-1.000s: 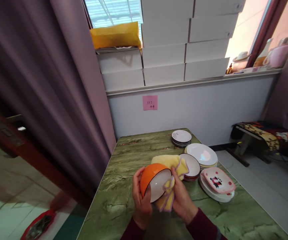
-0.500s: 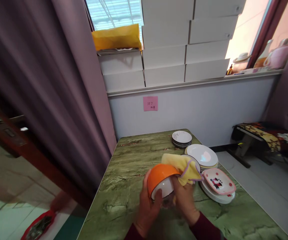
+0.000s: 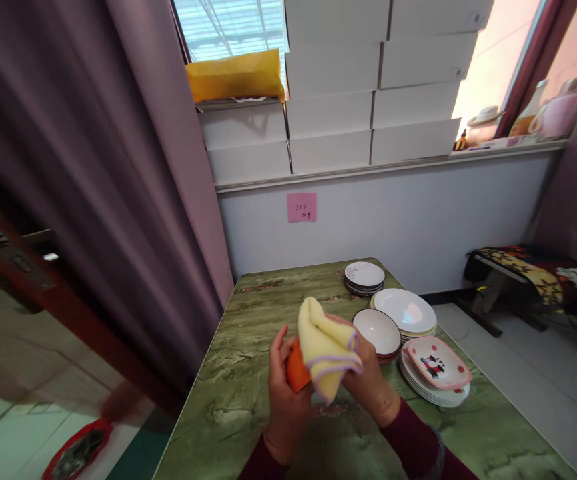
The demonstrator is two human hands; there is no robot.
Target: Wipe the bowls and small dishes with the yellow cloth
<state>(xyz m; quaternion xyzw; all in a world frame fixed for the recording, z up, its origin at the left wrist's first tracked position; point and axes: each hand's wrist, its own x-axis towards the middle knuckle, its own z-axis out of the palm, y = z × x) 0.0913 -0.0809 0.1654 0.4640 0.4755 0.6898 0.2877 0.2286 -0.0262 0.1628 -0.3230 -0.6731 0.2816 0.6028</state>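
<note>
My left hand (image 3: 287, 393) grips an orange bowl (image 3: 297, 367), which is mostly covered by a yellow cloth (image 3: 322, 343) with a purple edge. My right hand (image 3: 368, 377) is closed on the cloth and presses it over the bowl. The bowl is held above the green table, and its white inside is hidden now. Just right of my right hand stands a stack of white bowls (image 3: 377, 330) with a dark rim and reddish outside.
Beyond the bowls are white plates (image 3: 404, 310) and smaller patterned plates (image 3: 364, 273). A pink panda dish (image 3: 438, 362) tops another plate stack at the right edge of the green table (image 3: 238, 360). White boxes (image 3: 333, 113) line the sill behind.
The cloth has swung left from beside the bowl to over it, carried by my right hand. The orange bowl has turned, so its white inside no longer shows. The bowl stack is uncovered.
</note>
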